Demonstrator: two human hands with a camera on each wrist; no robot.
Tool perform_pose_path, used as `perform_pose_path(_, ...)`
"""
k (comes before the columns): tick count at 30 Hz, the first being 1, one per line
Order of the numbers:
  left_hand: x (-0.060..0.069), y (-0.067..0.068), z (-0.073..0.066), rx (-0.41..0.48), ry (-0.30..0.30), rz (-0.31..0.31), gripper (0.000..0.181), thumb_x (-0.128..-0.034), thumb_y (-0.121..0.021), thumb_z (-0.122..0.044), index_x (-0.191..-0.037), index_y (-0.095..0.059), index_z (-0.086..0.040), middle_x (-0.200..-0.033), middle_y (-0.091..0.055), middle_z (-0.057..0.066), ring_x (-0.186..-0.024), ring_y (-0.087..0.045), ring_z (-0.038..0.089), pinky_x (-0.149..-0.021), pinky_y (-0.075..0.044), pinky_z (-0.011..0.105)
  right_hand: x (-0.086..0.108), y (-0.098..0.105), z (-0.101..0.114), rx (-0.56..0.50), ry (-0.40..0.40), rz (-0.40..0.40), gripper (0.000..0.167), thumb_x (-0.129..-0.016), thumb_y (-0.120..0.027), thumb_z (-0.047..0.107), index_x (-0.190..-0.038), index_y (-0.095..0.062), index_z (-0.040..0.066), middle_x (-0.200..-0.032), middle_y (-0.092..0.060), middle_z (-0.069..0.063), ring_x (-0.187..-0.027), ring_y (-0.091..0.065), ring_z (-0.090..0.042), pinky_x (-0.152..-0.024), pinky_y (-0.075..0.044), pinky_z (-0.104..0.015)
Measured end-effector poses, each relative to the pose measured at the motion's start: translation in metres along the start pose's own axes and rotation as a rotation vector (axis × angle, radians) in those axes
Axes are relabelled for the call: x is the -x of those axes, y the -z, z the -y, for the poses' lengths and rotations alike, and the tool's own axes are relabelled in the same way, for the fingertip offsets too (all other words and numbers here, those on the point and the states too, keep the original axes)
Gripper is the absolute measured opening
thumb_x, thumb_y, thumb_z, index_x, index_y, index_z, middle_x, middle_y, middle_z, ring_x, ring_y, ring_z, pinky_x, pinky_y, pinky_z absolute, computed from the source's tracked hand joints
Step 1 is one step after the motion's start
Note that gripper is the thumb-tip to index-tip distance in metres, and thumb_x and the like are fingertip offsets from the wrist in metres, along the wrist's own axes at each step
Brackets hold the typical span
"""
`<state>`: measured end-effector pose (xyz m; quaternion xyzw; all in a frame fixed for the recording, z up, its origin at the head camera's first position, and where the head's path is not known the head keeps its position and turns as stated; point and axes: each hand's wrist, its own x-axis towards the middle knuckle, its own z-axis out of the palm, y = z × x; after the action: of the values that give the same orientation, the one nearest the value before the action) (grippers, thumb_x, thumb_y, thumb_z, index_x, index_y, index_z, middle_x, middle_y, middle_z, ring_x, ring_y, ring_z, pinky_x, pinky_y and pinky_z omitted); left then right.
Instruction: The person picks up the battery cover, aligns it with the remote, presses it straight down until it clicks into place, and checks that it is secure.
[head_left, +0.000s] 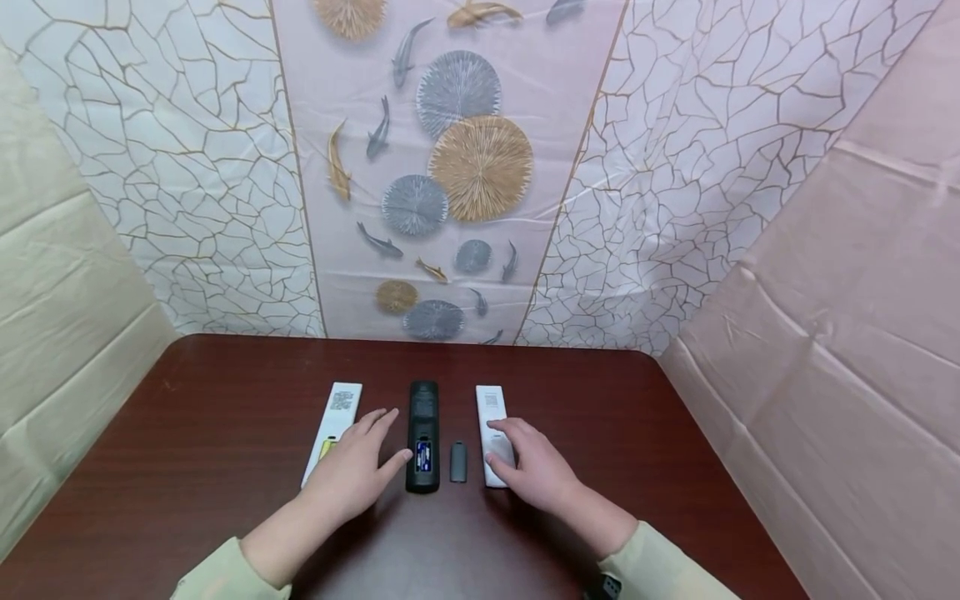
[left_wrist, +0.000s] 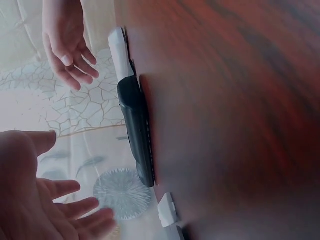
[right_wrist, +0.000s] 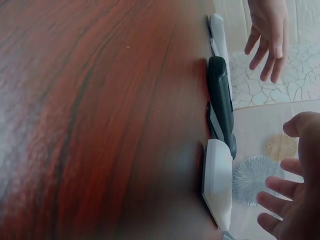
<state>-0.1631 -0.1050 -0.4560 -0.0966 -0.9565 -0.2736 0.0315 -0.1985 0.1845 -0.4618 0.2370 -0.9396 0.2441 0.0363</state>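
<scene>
Pale sleeves (head_left: 666,568) lead to left hand (head_left: 348,468) and right hand (head_left: 537,467), fingers apart and holding nothing, near two white remotes (head_left: 491,405) flanking a black remote (head_left: 423,417) on the surface (head_left: 622,417).

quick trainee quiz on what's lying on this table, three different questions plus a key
1. True or false: blue batteries show in the black remote.
2. In the head view, what lies between the black remote and the white remote on the right?
a) a cup
b) a small grey cover
c) a screwdriver
3. How many remotes lie on the table?

Key:
1. True
2. b
3. Three: the black remote, the white remote on the right and the white remote on the left
</scene>
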Motion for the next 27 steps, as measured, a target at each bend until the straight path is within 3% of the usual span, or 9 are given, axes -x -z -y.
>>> perform_pose_path(6, -0.009, -0.005, -0.002, 0.118, 0.117, 0.061, 0.063, -0.0958, -0.064, -0.04, -0.148, -0.046, -0.009, -0.147, -0.048, 0.016, -0.133, -0.047, 0.034, -0.104, -0.041, 0.055, -0.009, -0.006, 0.005, 0.089, 0.013, 0.053, 0.044, -0.093, -0.068, 0.036, -0.13, -0.063, 0.015, -0.123, -0.062, -0.001, -0.11, -0.055, -0.02, -0.094, -0.048, -0.044)
perform_pose_path(10, -0.016, -0.009, -0.005, 0.148, 0.154, 0.09, 0.065, -0.095, -0.064, -0.041, -0.147, -0.046, -0.006, -0.145, -0.05, 0.018, -0.133, -0.046, 0.036, -0.105, -0.04, 0.057, -0.016, -0.009, 0.013, 0.169, 0.028, 0.095, 0.044, -0.091, -0.068, 0.039, -0.128, -0.065, 0.015, -0.119, -0.063, -0.002, -0.107, -0.056, -0.02, -0.096, -0.046, -0.045)
perform_pose_path(20, -0.047, -0.026, -0.013, 0.182, 0.233, 0.167, 0.071, -0.0947, -0.064, -0.043, -0.147, -0.043, -0.001, -0.138, -0.055, 0.02, -0.122, -0.056, 0.035, -0.096, -0.047, 0.056, -0.03, -0.026, 0.024, 0.328, 0.073, 0.171, 0.048, -0.089, -0.068, 0.042, -0.126, -0.067, 0.012, -0.116, -0.063, -0.003, -0.102, -0.056, -0.021, -0.089, -0.048, -0.041)
perform_pose_path(27, -0.065, -0.03, -0.023, 0.132, 0.27, 0.191, 0.077, -0.0937, -0.065, -0.044, -0.148, -0.038, 0.004, -0.141, -0.05, 0.026, -0.124, -0.053, 0.038, -0.096, -0.047, 0.057, -0.037, -0.032, 0.03, 0.38, 0.059, 0.196, 0.05, -0.088, -0.069, 0.04, -0.127, -0.067, 0.01, -0.115, -0.063, -0.005, -0.099, -0.055, -0.02, -0.084, -0.049, -0.039)
